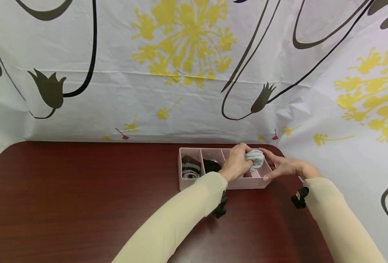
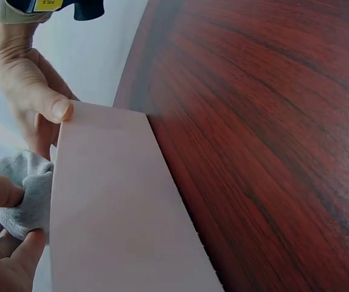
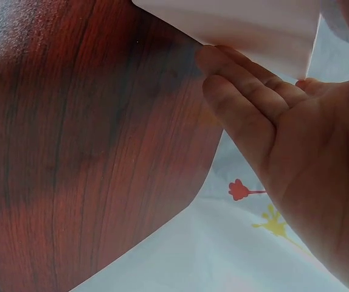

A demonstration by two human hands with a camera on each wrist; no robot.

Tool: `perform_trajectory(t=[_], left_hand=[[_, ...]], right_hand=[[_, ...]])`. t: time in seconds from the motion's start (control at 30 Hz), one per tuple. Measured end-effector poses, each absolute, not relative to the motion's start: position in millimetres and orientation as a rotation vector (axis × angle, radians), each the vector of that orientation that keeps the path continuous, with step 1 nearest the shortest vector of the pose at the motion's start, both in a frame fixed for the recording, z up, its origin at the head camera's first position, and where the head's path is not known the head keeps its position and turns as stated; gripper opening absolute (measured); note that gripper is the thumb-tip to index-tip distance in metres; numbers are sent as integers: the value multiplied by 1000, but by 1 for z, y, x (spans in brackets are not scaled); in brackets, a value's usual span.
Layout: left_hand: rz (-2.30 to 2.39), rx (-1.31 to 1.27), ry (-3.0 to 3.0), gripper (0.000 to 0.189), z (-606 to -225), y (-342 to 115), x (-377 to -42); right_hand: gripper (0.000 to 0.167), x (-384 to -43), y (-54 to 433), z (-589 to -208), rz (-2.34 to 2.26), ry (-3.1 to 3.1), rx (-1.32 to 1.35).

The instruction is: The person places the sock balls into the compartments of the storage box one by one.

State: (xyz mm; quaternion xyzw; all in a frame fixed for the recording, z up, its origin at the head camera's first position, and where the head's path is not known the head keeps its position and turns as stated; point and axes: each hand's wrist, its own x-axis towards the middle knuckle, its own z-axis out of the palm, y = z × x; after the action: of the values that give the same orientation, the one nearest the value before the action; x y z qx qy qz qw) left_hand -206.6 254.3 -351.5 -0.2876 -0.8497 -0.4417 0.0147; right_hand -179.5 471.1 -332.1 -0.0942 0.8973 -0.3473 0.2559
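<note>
A long pink divided box [image 1: 251, 183] stands near the table's back right corner. My left hand [image 1: 237, 162] pinches a bunched light-grey sock [image 1: 255, 157] over the box's right part, fingers and thumb on its left side. In the left wrist view, the sock bulges beside the box wall [image 2: 114, 201]. My right hand [image 1: 284, 167] holds the right end of the box, thumb at the front corner and fingers toward the back. Seen from the right wrist, its fingers [image 3: 241, 112] lie along the end wall.
Rolled brown and grey socks [image 1: 190, 168] fill the box's left compartment, and a black cloth item [image 1: 211, 166] lies in the one beside it. The dark red wooden table [image 1: 82, 204] meets a white patterned sheet [image 1: 98, 106] behind and at the right.
</note>
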Motion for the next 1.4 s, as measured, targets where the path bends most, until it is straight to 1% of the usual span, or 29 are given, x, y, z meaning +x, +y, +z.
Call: perform_trajectory(t=[0.17,0.43,0.67,0.8,1.07,1.3,1.4], left_hand=[[-1283,-969,-2655,28,-350,257,-205],[-1012,-1009,-2680,27,-354,261,-205],[-900,-1005,-2681,24,-362,268,-204],[-749,-1013,-2712,23,-365,272,-201],[-545,-992,-2723,20,-366,284,-196],[-455,-993,-2789,10,-365,290,-195],[-451,-1005,-2806,9,-366,290,-195]], right_hand=[[110,-181,469,-332,-953,2445,-277],[115,-184,464,-331,-932,2431,-262],[117,-185,463,-330,-925,2418,-219],[118,-183,463,-331,-932,2419,-192],[117,-178,469,-330,-928,2424,-190],[116,-177,472,-332,-949,2404,-192],[116,-176,473,-333,-946,2403,-186]])
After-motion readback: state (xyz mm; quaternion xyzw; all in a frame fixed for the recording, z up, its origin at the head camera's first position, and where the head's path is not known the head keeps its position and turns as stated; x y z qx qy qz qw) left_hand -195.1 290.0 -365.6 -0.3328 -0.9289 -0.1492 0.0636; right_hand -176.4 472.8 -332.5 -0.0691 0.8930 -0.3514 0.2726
